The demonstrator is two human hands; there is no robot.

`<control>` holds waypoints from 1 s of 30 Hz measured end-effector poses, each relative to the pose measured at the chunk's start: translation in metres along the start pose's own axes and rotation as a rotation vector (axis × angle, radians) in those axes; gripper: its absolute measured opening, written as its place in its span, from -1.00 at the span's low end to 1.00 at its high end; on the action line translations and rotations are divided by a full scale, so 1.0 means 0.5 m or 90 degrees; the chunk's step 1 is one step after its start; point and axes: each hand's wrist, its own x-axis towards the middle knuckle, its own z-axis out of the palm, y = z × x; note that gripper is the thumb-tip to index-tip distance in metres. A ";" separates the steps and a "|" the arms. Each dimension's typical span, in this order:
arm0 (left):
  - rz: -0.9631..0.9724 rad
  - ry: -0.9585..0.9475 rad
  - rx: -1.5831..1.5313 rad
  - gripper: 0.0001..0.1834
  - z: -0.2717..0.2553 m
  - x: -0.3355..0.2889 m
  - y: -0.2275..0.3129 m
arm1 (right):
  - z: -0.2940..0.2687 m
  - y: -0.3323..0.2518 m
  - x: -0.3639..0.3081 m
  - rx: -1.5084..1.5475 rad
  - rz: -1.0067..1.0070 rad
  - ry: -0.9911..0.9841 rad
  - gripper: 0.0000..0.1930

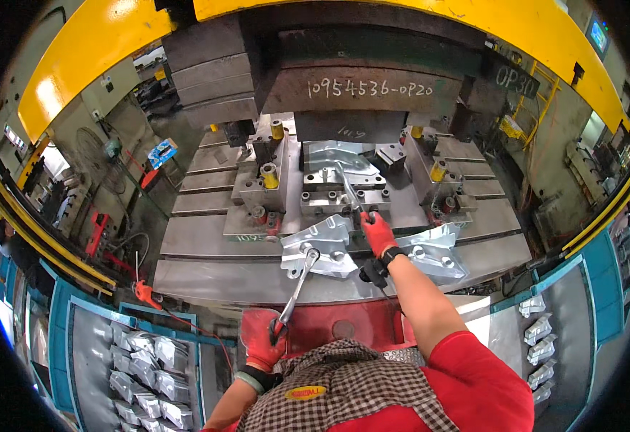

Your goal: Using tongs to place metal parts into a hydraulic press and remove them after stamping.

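My left hand (263,338), in a red glove, is closed round the dark grip of a long silver tool with a round head (297,291). The head rests against a shiny stamped metal part (333,234) at the front edge of the press bed. My right hand (378,234), also gloved in red, is wrapped round a similar long silver tool (349,189), which reaches forward into the die. Its far end meets or overlaps another stamped part (329,153) on the lower die (313,203); contact is unclear. A further stamped part (437,241) lies right of my right wrist.
The dark upper die (361,90) hangs over the work area under a yellow press frame (473,14). Guide blocks (261,191) flank the lower die. Several stamped parts fill a blue-edged bin (77,345) at left; more stand at right. A red cable (200,330) runs at left.
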 end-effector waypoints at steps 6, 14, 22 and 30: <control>-0.061 0.034 -0.166 -0.73 -0.004 -0.013 0.013 | -0.135 0.015 -0.197 0.300 -0.129 -0.022 -0.74; -0.221 -0.319 -0.155 -0.67 -0.105 -0.125 0.030 | -0.313 0.218 -0.538 0.178 0.035 -0.470 -0.77; -0.046 -0.349 0.232 -0.51 -0.070 -0.151 -0.001 | -0.327 0.273 -0.585 -0.276 -0.217 -0.228 -0.60; -0.047 -0.298 0.183 -0.52 -0.014 -0.167 -0.044 | -0.325 0.254 -0.526 -0.334 -0.166 -0.450 -0.61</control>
